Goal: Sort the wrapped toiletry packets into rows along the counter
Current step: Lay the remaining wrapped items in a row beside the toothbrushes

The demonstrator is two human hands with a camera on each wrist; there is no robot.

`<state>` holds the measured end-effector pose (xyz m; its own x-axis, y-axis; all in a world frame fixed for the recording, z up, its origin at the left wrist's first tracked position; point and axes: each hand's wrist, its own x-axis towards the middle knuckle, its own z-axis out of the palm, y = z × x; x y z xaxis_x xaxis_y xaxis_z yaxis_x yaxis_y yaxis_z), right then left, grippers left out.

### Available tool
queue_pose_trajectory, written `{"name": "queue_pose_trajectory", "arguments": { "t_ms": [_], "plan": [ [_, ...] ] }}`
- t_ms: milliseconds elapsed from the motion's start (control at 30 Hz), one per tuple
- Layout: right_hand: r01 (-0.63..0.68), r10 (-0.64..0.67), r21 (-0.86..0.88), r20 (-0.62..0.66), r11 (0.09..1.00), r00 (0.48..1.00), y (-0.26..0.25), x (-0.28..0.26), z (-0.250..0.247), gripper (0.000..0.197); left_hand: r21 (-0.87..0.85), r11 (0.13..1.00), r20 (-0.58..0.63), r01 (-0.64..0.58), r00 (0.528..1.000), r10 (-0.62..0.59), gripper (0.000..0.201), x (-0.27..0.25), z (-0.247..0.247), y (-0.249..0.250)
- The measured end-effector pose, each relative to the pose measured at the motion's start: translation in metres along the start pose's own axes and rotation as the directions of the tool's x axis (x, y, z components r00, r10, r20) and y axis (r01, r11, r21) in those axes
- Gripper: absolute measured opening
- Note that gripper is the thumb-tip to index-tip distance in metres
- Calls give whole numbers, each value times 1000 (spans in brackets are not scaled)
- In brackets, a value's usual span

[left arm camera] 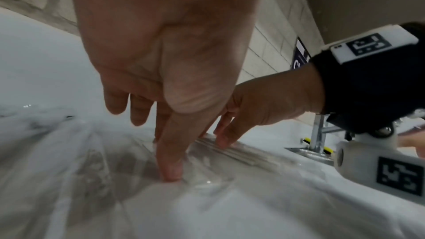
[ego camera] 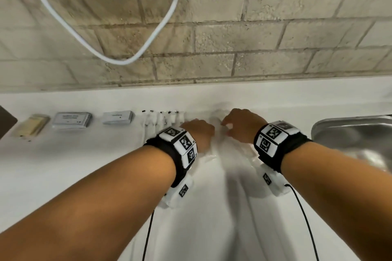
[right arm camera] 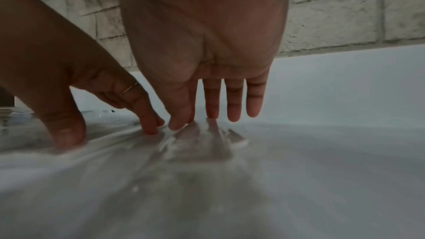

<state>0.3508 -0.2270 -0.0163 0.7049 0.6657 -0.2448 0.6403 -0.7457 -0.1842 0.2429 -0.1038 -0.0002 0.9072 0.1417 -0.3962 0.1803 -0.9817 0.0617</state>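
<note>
Head view: both hands sit close together at mid-tabletop (ego camera: 84,165). Left hand (ego camera: 199,133) presses straight fingers (left arm camera: 170,166) onto a clear wrapped packet (left arm camera: 207,175); right hand (ego camera: 244,125), at 3 o'clock of it, touches the same packet with extended fingers (right arm camera: 181,121), gripping nothing.

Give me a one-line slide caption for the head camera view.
Both hands, left hand and right hand, press clear-wrapped packets on the white counter beside sorted rows.
</note>
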Motion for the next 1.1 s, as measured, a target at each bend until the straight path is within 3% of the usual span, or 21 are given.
{"name": "queue_pose_trajectory", "arguments": {
  "t_ms": [133, 233, 367, 433, 500, 633, 733, 800, 900, 933, 967, 1033, 1067, 1100],
  "plan": [
    [-26, 25, 48, 24, 999, 999, 8, -8, 5, 34, 201, 978, -106, -65, 990, 88, 32, -8, 3, 14],
    [-6, 7, -51, 26, 999, 1000, 18, -18, 2, 34, 246, 962, -92, -119, 985, 145, 30, -11, 10, 18],
    [68, -67, -67, 13, 995, 998, 24, -31, 1, 44, 135, 962, -2, -236, 971, 238, 55, -16, 17, 24],
    [70, -70, 21, 11, 997, 997, 25, -33, 3, 31, 157, 952, -12, -263, 963, 268, 57, -20, 18, 30],
    [66, -66, 64, -5, 996, 998, 24, -32, 6, 22, 200, 940, -57, -277, 954, 294, 51, -21, 21, 34],
    [79, -78, 54, -29, 995, 997, 24, -34, 6, 22, 308, 893, -76, -329, 927, 368, 31, -20, 19, 36],
    [61, -57, 126, -34, 990, 998, 29, -40, 3, 32, 332, 873, -59, -357, 916, 397, 24, -16, 15, 36],
    [75, -55, 236, -91, 969, 994, 33, -47, -1, 30, 208, 901, -87, -380, 911, 404, 26, -14, 12, 37],
    [103, -24, 472, -171, 875, 985, 35, -55, -6, 26, -240, 899, -268, -367, 915, 302, 16, -16, -7, 36],
    [107, -19, 571, -158, 814, 987, 32, -57, -9, 25, -425, 832, -320, -356, 919, 230, 14, -16, -15, 33],
    [112, -35, 684, -126, 721, 991, 28, -58, -12, 25, -613, 709, -358, -350, 922, 145, 20, -16, -22, 29],
    [86, -104, 840, -36, 536, 994, 19, -59, -16, 25, -908, 290, -314, -304, 949, 11, 26, -20, -32, 26],
    [60, -143, 885, 7, 462, 990, 15, -58, -16, 21, -962, 94, -259, -258, 966, -1, 30, -22, -34, 24],
    [25, -177, 925, 46, 379, 983, 10, -56, -16, 17, -973, -47, -224, -224, 974, -7, 32, -23, -36, 21]
  ]
}}
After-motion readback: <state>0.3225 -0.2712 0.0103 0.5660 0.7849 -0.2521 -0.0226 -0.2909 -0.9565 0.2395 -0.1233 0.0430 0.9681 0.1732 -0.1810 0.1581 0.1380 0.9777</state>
